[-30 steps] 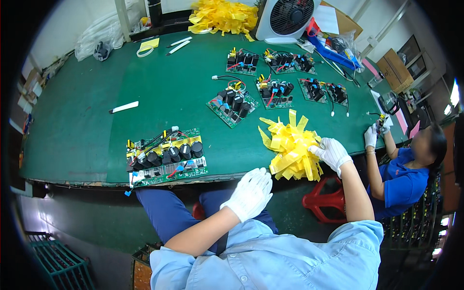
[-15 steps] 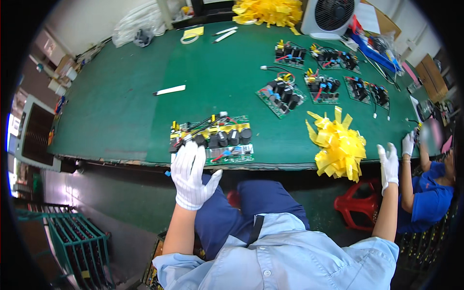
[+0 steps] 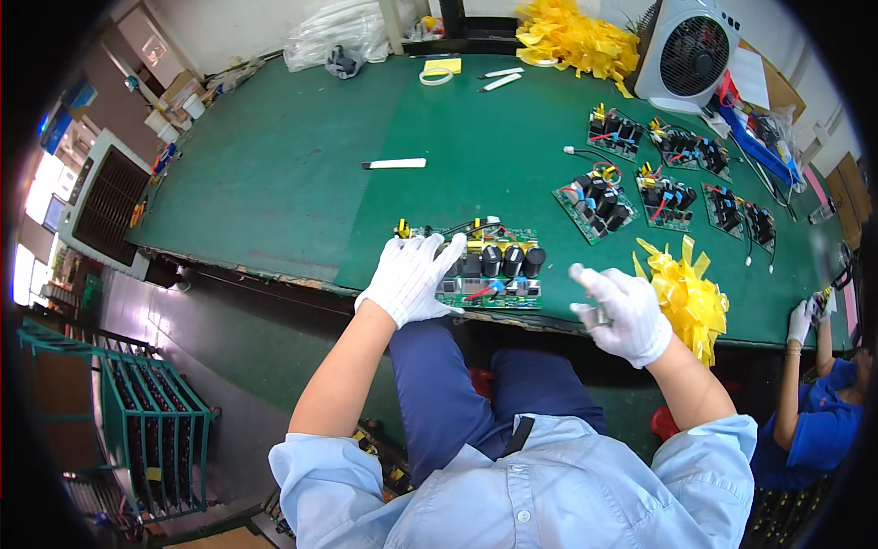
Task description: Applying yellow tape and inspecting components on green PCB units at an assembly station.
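Circuit board (image 3: 485, 265) on green table (image 3: 274, 174) under spread left hand (image 3: 410, 279); right hand (image 3: 624, 313) pinching small grey part (image 3: 599, 316)

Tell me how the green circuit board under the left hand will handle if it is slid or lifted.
The circuit board looks stiff and flat, so it should slide whole on the green table. Its tall black capacitors probably make it top-heavy and snag-prone. The left hand lies flat on it; loose wires may catch.
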`<state>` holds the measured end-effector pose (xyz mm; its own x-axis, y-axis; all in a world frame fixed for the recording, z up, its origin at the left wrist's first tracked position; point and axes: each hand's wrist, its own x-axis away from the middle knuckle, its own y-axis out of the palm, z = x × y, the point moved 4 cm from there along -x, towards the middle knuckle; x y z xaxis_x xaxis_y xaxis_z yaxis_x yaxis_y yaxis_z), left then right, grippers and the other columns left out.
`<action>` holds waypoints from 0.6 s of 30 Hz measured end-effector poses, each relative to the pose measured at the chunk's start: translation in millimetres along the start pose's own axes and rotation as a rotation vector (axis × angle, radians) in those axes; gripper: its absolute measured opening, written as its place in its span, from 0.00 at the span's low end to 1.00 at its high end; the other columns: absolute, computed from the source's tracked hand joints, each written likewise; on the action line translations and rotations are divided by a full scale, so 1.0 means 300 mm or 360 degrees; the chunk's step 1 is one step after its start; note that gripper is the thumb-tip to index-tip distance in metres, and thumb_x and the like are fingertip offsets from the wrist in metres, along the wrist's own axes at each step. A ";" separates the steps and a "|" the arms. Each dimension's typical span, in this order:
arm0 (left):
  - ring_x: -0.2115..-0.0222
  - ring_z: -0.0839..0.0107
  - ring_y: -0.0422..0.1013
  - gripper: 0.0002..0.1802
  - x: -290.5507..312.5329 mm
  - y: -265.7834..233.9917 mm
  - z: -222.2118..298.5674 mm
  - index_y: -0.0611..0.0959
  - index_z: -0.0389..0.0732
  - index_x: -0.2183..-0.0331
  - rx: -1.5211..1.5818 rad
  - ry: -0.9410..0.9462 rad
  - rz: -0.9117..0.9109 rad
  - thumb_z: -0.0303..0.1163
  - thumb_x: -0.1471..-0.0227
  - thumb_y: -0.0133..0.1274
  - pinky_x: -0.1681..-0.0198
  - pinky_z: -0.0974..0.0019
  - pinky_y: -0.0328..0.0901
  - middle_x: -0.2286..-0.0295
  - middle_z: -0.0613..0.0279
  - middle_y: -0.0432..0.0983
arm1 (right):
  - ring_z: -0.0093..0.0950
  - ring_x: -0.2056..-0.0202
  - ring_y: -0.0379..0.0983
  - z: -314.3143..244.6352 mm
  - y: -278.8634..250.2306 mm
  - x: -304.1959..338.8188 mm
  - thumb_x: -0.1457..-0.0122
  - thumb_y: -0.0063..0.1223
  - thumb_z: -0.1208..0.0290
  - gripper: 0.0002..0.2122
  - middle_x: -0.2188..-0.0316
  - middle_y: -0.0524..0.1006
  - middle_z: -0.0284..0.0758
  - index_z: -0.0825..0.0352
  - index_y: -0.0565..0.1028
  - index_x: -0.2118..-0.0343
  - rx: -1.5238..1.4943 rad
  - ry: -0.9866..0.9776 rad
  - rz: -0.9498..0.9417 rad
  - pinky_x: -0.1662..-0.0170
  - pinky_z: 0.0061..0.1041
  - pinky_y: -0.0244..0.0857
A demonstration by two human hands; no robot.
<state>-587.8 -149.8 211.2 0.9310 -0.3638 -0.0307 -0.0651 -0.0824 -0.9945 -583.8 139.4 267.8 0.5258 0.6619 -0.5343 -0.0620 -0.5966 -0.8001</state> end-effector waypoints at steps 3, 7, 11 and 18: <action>0.51 0.55 0.71 0.57 -0.042 -0.107 -0.022 0.63 0.44 0.38 0.0090 -0.0036 -0.0141 0.60 0.64 0.65 0.49 0.55 0.65 0.49 0.54 0.70 | 0.36 0.77 0.72 -0.007 0.053 -0.108 0.51 0.64 0.72 0.23 0.76 0.72 0.36 0.65 0.73 0.49 -0.0068 -0.0085 0.0031 0.75 0.33 0.66; 0.58 0.51 0.75 0.41 -0.158 -0.212 -0.105 0.76 0.43 0.52 0.0130 -0.0123 -0.0229 0.65 0.57 0.57 0.56 0.53 0.70 0.59 0.50 0.78 | 0.39 0.68 0.75 0.101 0.099 -0.265 0.46 0.61 0.71 0.20 0.67 0.75 0.41 0.63 0.72 0.49 -0.0104 0.0044 0.0353 0.66 0.33 0.70; 0.62 0.54 0.77 0.32 -0.226 -0.242 -0.100 0.78 0.43 0.58 -0.0037 -0.0282 -0.0457 0.62 0.49 0.52 0.58 0.53 0.70 0.66 0.53 0.80 | 0.43 0.64 0.75 0.263 0.206 -0.383 0.43 0.57 0.67 0.17 0.62 0.74 0.41 0.60 0.72 0.50 -0.0068 0.0320 0.0419 0.62 0.35 0.71; 0.58 0.57 0.77 0.22 -0.272 -0.173 -0.171 0.75 0.40 0.52 -0.0338 -0.0227 -0.0191 0.42 0.45 0.47 0.54 0.55 0.68 0.59 0.51 0.79 | 0.43 0.66 0.76 0.294 0.260 -0.533 0.40 0.53 0.62 0.09 0.66 0.77 0.40 0.60 0.76 0.61 0.0253 0.0212 0.0316 0.63 0.40 0.70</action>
<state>-679.0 -163.4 270.4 0.9768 -0.2065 0.0569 -0.0113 -0.3151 -0.9490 -747.6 27.0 266.8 0.5961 0.4673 -0.6529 -0.3018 -0.6231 -0.7216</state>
